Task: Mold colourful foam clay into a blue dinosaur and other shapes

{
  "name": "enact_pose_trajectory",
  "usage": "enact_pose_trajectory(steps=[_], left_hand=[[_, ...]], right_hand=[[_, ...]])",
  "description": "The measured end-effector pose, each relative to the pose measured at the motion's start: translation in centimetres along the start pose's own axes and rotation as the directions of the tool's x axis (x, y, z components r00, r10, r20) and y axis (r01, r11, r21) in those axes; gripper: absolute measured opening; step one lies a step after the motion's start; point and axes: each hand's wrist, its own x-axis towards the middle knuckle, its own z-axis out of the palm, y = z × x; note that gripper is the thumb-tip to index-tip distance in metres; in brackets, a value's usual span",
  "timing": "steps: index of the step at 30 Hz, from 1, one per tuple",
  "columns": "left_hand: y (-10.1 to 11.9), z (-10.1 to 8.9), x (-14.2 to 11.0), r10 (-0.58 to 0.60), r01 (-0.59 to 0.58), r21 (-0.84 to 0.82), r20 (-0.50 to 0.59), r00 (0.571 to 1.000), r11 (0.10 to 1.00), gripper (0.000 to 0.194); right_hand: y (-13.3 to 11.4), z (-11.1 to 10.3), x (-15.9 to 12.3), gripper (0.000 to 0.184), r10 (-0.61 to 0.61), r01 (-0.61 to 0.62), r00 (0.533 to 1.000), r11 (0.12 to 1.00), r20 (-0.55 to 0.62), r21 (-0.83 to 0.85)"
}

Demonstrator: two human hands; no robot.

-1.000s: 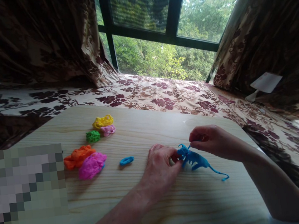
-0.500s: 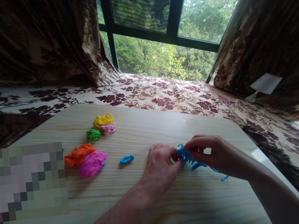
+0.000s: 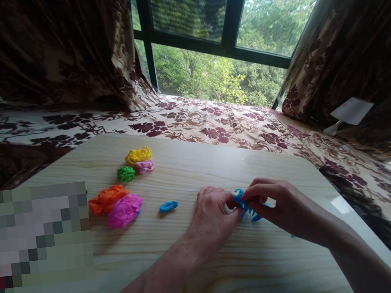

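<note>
Nearest, over the pale wooden table (image 3: 231,274), two bare forearms reach in; the left hand (image 3: 212,210) pinches a small blue figure (image 3: 246,208) narrowly between thumb and fingers, and the right hand (image 3: 283,204) has its thumb and forefinger drawn close together on the same piece, the other fingers curled. As far as can be judged, the figure is well along: a curled strand stands up at the top and thin leg-like bits hang below, so the main shape looks done. With both hands on it, some handling seems left, though the fingers hide the exact spot. The figure lies between the two sets of fingertips, right of the left hand, and partly behind the right hand. To its left, apart from the left hand, a loose blue ring (image 3: 169,209) rests on the table, not joined to anything. Beyond it sit a bright pink clump (image 3: 125,211) against an orange one (image 3: 108,199), then green (image 3: 125,173), pale pink (image 3: 145,166) and yellow (image 3: 138,155) clumps, seemingly unused here. Farther off come flowered cloth (image 3: 217,132) and a window (image 3: 198,47).
</note>
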Motion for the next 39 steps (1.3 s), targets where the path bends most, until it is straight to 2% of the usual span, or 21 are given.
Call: enact_pose_trajectory(steps=[6,11,26,39], left_hand=[[-0.1,0.0,0.0,0.010,-0.010,-0.003,-0.002,1.000,1.000,0.016],[-0.1,0.1,-0.1,0.015,-0.015,0.021,-0.003,1.000,1.000,0.020],[-0.3,0.5,-0.2,0.025,-0.024,0.028,-0.023,0.999,0.999,0.019],[-0.1,0.4,-0.1,0.006,-0.006,-0.019,-0.010,1.000,1.000,0.018]], right_hand=[[-0.4,0.2,0.1,0.017,-0.020,0.018,1.000,0.996,-0.022,-0.093],[-0.8,0.1,0.1,0.022,-0.040,0.041,0.999,0.987,0.013,-0.155],[-1.2,0.5,0.0,0.014,-0.054,0.063,0.998,0.934,0.036,-0.353],[-1.2,0.6,0.1,0.011,-0.055,0.066,0.998,0.899,0.037,-0.434]])
